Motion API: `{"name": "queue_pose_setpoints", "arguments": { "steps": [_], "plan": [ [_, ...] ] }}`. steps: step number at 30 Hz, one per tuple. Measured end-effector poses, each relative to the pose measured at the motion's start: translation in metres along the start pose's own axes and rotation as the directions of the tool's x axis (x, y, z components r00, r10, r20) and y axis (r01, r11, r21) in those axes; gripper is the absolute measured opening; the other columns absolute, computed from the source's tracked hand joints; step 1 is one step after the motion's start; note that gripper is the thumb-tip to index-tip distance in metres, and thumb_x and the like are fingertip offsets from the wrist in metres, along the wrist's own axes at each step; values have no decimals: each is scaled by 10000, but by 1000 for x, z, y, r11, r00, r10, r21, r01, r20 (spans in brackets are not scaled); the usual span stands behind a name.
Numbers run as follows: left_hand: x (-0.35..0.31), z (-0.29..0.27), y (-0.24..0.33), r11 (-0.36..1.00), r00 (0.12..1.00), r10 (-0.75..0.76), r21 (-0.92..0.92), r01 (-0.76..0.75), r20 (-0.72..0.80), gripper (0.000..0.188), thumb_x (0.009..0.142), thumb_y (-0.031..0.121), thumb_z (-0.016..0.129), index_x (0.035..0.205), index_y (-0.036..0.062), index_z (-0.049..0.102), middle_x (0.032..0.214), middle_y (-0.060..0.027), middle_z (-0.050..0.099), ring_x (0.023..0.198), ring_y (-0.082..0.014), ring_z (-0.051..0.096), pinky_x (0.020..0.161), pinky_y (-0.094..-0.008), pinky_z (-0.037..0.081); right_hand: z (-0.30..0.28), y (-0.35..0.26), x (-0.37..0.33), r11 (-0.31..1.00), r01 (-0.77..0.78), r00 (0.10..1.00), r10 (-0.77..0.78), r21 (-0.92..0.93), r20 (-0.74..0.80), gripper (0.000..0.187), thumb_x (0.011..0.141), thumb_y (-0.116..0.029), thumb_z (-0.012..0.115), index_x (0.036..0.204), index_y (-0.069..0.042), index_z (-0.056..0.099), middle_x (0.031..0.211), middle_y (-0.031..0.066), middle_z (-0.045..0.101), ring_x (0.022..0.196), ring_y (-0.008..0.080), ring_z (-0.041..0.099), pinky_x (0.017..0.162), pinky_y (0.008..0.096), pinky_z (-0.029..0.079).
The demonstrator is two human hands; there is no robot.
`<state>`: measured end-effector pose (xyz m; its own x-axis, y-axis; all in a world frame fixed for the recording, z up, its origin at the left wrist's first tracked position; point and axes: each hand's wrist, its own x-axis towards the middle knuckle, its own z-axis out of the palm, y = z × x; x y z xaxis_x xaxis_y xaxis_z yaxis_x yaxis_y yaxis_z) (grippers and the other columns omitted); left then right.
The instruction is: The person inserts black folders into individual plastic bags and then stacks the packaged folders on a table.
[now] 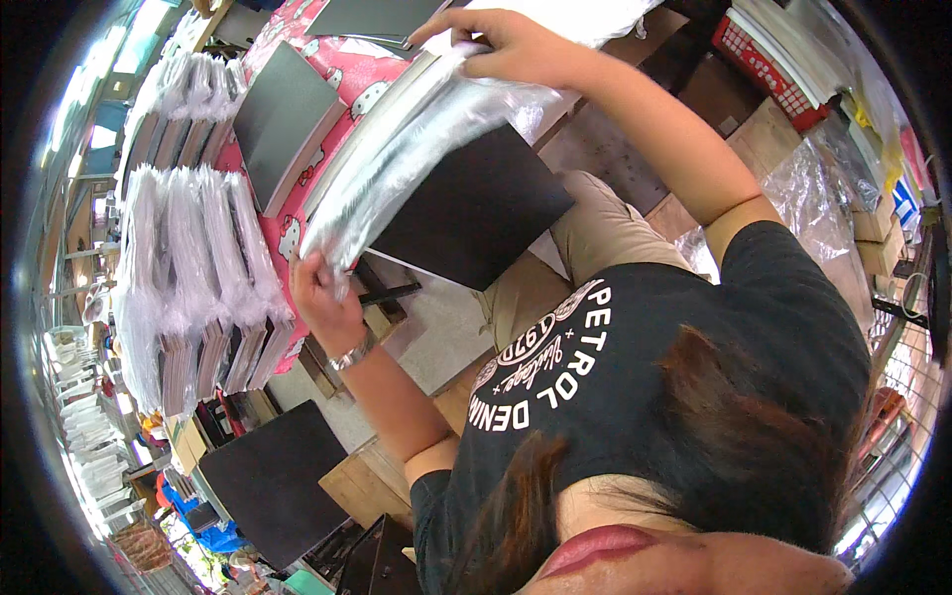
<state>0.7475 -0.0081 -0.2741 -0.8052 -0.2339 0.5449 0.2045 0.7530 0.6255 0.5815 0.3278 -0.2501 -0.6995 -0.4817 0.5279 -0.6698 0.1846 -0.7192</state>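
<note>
A clear plastic bag (407,169) stretches between my two hands, along a thin stack of pale-edged sheets or boards (382,117) at the table's edge. My left hand (325,305), with a metal band at the wrist, pinches the bag's near-left end. My right hand (511,48) grips the far end, its fingers bent over the plastic and the stack's top. How far the bag covers the stack I cannot tell. Below it, a black flat board (481,213) lies over my lap. Left of the stack, a dark-covered pile of sheets (288,114) rests on the pink patterned tablecloth (367,71).
Several plastic-wrapped stacks (198,248) stand in rows along the left side. Another dark stack (377,17) lies at the far edge. A black square panel (278,481) is at lower left. On the far right stands a red basket (773,74) near loose clear plastic (813,193).
</note>
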Motion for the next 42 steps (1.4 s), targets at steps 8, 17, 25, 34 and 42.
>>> {"name": "queue_pose_setpoints", "arguments": {
  "steps": [8,17,25,34,42],
  "plan": [
    [-3,7,22,992,985,-107,52,115,-139,169,842,60,531,931,-72,589,767,-69,541,734,-163,482,666,-300,393,17,-49,-63,959,-23,989,-20,-282,-149,365,719,21,557,1057,-106,615,900,90,519,716,196,573,689,313,482],
    [-61,-54,50,339,246,-540,-60,939,805,105,755,117,620,802,23,614,714,15,564,611,-71,495,525,-223,363,-33,-34,-113,433,-773,628,421,463,655,379,763,-142,690,1101,-22,566,887,55,557,704,105,535,614,214,458],
    [-129,-15,4,416,377,-428,-191,889,822,315,809,166,593,1053,-31,563,996,-157,620,800,-197,632,599,-284,536,-5,-10,-167,241,-802,597,329,546,732,388,749,-93,683,1107,-12,556,950,38,590,876,110,546,770,234,434],
    [-167,11,-32,-129,92,-488,-176,976,868,379,801,201,623,1062,-61,544,1020,-218,609,815,-245,643,633,-302,540,37,120,-227,-11,-871,454,361,490,814,465,815,-209,674,1199,-14,498,889,38,562,761,105,545,603,214,436],
    [-160,1,-31,-81,95,-449,-146,986,888,398,788,200,655,1062,-58,527,1008,-204,613,835,-243,641,681,-311,532,15,71,-191,192,-974,191,399,122,897,615,919,-545,380,1109,1,588,786,83,608,688,151,525,606,279,441]
  ]
}}
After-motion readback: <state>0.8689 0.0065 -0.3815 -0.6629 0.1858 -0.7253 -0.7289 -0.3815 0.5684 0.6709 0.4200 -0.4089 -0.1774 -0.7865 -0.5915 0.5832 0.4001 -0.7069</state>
